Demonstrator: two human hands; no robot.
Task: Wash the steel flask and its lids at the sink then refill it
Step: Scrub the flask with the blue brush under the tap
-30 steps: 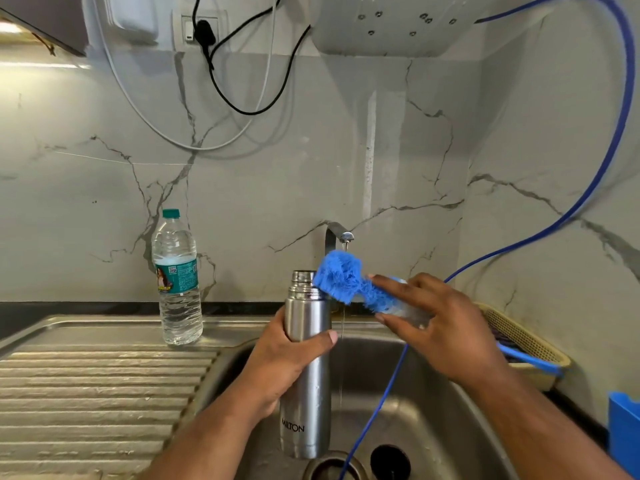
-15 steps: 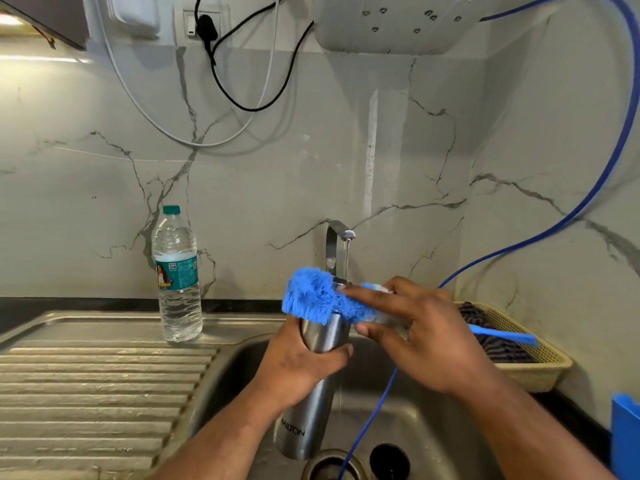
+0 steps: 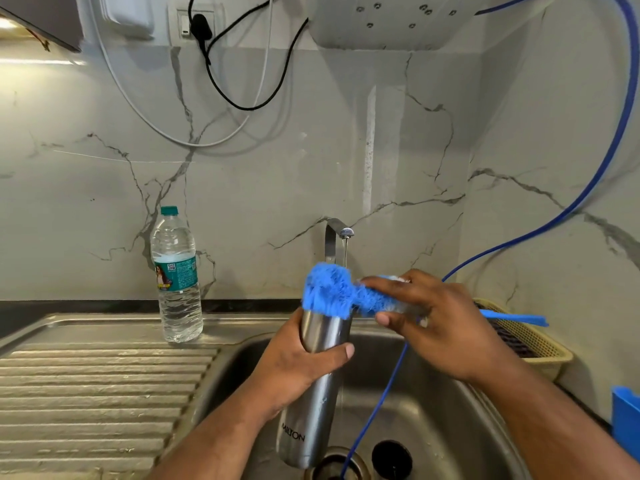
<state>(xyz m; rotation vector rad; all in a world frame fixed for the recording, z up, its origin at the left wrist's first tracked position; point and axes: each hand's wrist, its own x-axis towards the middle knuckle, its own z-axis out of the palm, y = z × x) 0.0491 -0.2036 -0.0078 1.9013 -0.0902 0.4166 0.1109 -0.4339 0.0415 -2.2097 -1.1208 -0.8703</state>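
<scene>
Wall (image 3: 311,168): grey-veined marble, behind the sink and along the right side.
Counter (image 3: 86,393): ribbed steel drainboard, left of the basin.
Sink (image 3: 433,410): steel basin, lower centre, with its drain (image 3: 337,464) at the bottom edge of view.
Hose (image 3: 616,150): thin and blue, looping down the right wall, passing behind the right hand and down into the basin toward the drain.
Flask (image 3: 311,403): steel, held over the basin, tilted, base just above the drain, top leaning up and right, mouth hidden under bristles.
Left hand (image 3: 298,365): wrapped round the flask's upper body, thumb across the front.
Right hand (image 3: 446,327): gripping the brush just behind its bristles, fingers curled over, thumb beneath.
Bottle (image 3: 178,282): clear plastic, green cap and label, upright at the back of the counter, left of the tap, apart from the flask.
Brush (image 3: 329,289): blue bristle head on the flask's top, thin blue handle sticking out right over the basket.
Basket (image 3: 540,344): pale mesh, right of the sink, against the wall.
Tap (image 3: 334,237): small, steel, just behind the brush, thin stream running.
</scene>
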